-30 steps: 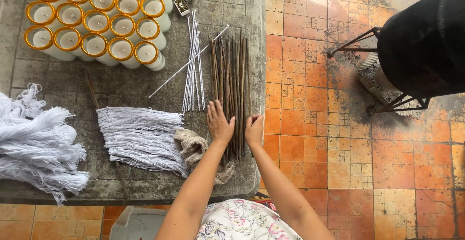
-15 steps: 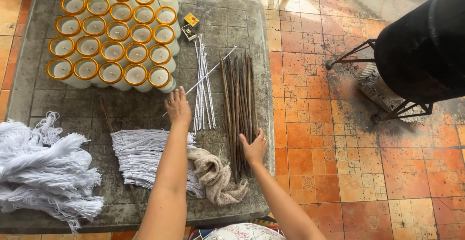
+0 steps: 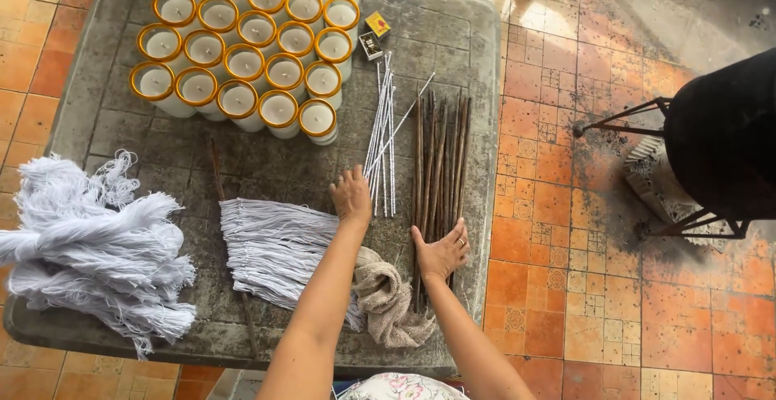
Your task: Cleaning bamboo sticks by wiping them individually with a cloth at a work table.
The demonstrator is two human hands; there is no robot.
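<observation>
Here, nearest the body, a beige rag (image 3: 394, 299) lies crumpled between the two forearms. The right hand (image 3: 441, 252) rests flat and open on the near ends of the dark sticks (image 3: 439, 166), pinning them, not gripping. The left hand (image 3: 352, 196) is open too, fingertips on or very near the near ends of the white sticks (image 3: 382, 137), w/ nothing held. Left of that hand is a fan of cut white string (image 3: 275, 248); further left, a big loose string pile (image 3: 89, 250).

Judgement: both stick bundles look light, thin, stiff and prob. brittle, and they'd roll and scatter easily. Best taken as a bunch around the near ends or mid-length, not singly. The string is soft and would tangle.

Beyond the fingertips stand rows of gold-rimmed candle jars (image 3: 250, 40) on the stone table (image 3: 121, 117), plus two small boxes (image 3: 373, 35).
</observation>
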